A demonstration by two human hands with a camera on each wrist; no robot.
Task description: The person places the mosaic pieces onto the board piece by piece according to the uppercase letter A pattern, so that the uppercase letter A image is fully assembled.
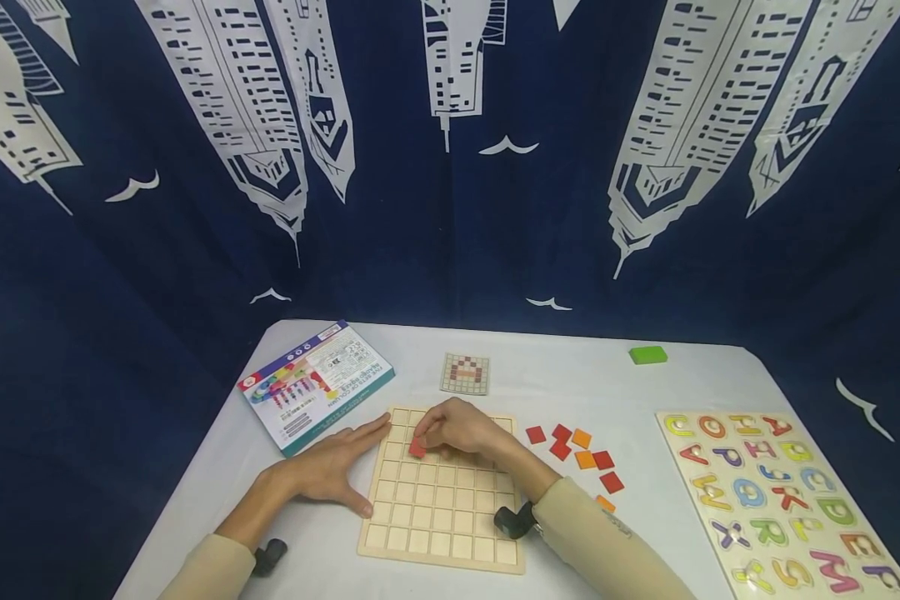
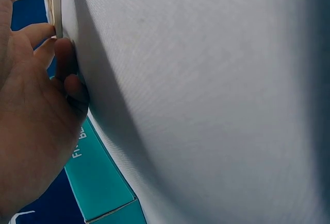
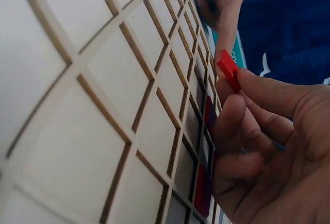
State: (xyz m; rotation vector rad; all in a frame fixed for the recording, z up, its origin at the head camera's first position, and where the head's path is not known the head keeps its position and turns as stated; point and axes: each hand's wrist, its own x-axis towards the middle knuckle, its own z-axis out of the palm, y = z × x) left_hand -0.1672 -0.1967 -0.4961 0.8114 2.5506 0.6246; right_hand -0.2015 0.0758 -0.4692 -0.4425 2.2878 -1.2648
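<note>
right hand (image 3: 286, 141), red tile (image 3: 230, 69) between its fingertips (image 3: 252, 83)

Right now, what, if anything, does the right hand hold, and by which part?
The right hand pinches a thin, flat red tile near one edge.

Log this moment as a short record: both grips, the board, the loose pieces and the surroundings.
Right grip: pinches a red tile over the grid board
Left grip: at the grid board's left edge, thumb and fingers spread
Board state: mostly bare cells; red tiles show on it in the right wrist view
Loose tiles: red and orange, right of the grid board
Beyond board: pattern card
Left of card: printed box
Far right: letter puzzle, green block behind it
</note>
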